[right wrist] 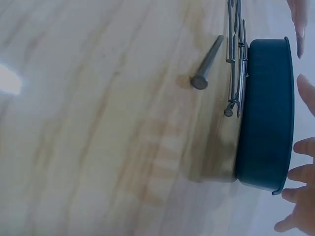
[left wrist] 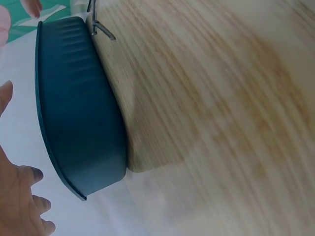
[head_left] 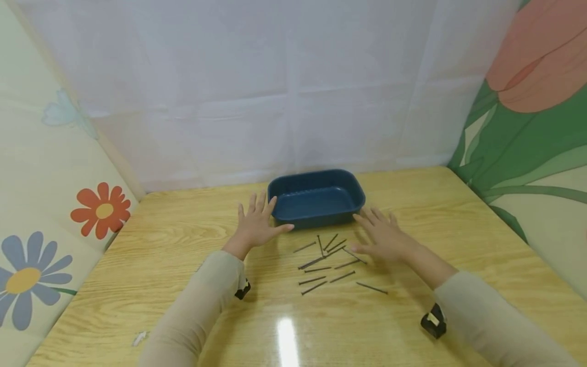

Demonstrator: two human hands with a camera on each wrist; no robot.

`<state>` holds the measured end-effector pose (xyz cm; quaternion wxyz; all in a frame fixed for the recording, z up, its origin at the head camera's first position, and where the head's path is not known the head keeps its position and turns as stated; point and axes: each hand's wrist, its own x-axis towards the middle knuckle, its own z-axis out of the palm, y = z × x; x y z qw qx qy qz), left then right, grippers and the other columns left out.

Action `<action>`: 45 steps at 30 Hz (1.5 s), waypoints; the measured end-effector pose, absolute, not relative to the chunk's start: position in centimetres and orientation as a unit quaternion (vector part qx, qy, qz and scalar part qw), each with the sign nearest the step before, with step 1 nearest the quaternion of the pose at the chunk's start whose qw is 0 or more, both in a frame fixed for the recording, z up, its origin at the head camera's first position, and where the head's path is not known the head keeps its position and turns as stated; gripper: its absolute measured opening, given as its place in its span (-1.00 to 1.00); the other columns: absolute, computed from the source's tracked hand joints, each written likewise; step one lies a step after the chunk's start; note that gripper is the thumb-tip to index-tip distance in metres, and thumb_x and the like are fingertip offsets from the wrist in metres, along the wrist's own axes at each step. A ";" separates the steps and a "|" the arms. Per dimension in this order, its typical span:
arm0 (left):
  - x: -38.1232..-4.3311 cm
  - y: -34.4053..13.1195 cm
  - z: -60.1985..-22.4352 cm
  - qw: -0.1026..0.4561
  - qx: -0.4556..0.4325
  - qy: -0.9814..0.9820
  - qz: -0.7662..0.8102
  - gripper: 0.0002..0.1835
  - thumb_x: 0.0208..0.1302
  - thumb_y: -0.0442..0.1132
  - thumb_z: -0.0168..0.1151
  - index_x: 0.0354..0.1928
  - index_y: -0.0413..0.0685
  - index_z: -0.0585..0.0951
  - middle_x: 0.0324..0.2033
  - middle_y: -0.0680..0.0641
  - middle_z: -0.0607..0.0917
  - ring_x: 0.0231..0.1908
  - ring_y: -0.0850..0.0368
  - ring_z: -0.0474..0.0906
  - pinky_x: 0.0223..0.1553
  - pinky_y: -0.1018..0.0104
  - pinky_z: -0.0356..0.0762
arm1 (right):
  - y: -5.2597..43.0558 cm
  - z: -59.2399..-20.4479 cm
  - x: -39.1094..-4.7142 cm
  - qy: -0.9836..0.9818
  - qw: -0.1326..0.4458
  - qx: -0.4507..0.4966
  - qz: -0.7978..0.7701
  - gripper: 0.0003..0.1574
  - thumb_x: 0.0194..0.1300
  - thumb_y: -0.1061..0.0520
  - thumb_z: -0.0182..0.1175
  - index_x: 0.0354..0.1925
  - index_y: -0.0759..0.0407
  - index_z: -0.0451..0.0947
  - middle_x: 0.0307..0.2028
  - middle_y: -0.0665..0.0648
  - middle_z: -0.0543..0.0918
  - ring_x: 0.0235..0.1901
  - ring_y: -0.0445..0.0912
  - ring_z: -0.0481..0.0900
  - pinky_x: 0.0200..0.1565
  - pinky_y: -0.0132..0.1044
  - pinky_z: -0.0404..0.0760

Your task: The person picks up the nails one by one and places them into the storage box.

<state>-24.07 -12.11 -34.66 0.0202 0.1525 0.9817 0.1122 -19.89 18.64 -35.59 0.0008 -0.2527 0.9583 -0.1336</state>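
A dark blue rectangular tray (head_left: 316, 222) stands near the back of the table. My left hand (head_left: 258, 225) is at its left front corner, fingers spread and straight, holding nothing. At the right front corner, my right hand (head_left: 384, 235) has its fingers extended and its palm bare. Several loose iron nails (head_left: 314, 270) lie scattered on the table in front of the tray, between the two forearms. In the right wrist view one nail (right wrist: 206, 64) lies apart from a cluster beside the tray wall (right wrist: 266, 113). The left wrist view shows the tray's side (left wrist: 81, 108) next to my fingers.
The wood-grain table (head_left: 183, 224) meets a white cloth backdrop (head_left: 229, 122) behind the tray. Flower-printed panels (head_left: 41, 214) flank it left and right. A small white scrap (head_left: 139, 338) lies near the front left, beside the left sleeve.
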 end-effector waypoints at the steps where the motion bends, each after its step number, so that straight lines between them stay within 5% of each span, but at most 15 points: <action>1: -24.1 -12.1 -34.8 0.021 0.151 0.982 0.113 0.01 -0.10 0.51 -0.24 0.33 0.13 -0.17 0.29 -0.05 -0.36 0.21 0.00 -0.62 0.06 -0.15 -0.64 | 18.6 -35.7 -19.9 0.958 0.000 -0.254 -0.136 0.00 0.07 -0.28 0.07 0.26 0.30 0.02 0.25 0.39 -0.08 0.19 0.33 -0.21 0.02 0.32 -0.34; 10: -24.4 -11.8 -35.4 0.045 0.143 0.982 0.114 0.02 -0.10 0.52 -0.25 0.33 0.11 -0.17 0.29 -0.08 -0.32 0.22 -0.02 -0.59 0.08 -0.15 -0.60 | 18.6 -36.6 -19.6 0.955 0.003 -0.263 -0.140 -0.06 0.08 -0.22 0.10 0.21 0.35 0.10 0.22 0.41 0.01 0.17 0.33 -0.08 0.02 0.32 -0.31; 17: -24.5 -11.5 -35.4 0.045 0.149 0.982 0.110 0.03 -0.12 0.54 -0.31 0.33 0.10 -0.18 0.30 -0.11 -0.29 0.24 -0.05 -0.52 0.10 -0.14 -0.57 | 18.7 -37.1 -19.7 0.953 -0.003 -0.273 -0.133 -0.11 0.10 -0.20 0.09 0.18 0.38 0.16 0.14 0.43 0.19 0.13 0.29 0.09 0.00 0.33 -0.06; 33: -25.0 -11.3 -35.5 0.056 0.144 0.980 0.123 0.02 -0.10 0.53 -0.30 0.33 0.11 -0.19 0.30 -0.11 -0.30 0.24 -0.04 -0.51 0.11 -0.12 -0.56 | 18.0 -37.4 -20.2 0.945 0.024 -0.306 -0.111 -0.28 0.16 -0.11 0.07 0.02 0.47 0.32 -0.05 0.42 0.40 -0.04 0.24 0.34 0.01 0.06 0.26; 45: -25.6 -11.0 -35.4 0.063 0.147 0.979 0.127 0.01 -0.07 0.51 -0.30 0.33 0.09 -0.19 0.29 -0.10 -0.33 0.24 -0.03 -0.50 0.13 -0.09 -0.51 | 17.5 -37.3 -20.5 0.945 0.017 -0.315 -0.085 -0.67 0.06 0.02 0.19 -0.33 0.28 0.48 -0.41 0.11 0.46 -0.36 0.01 0.44 -0.27 -0.11 0.44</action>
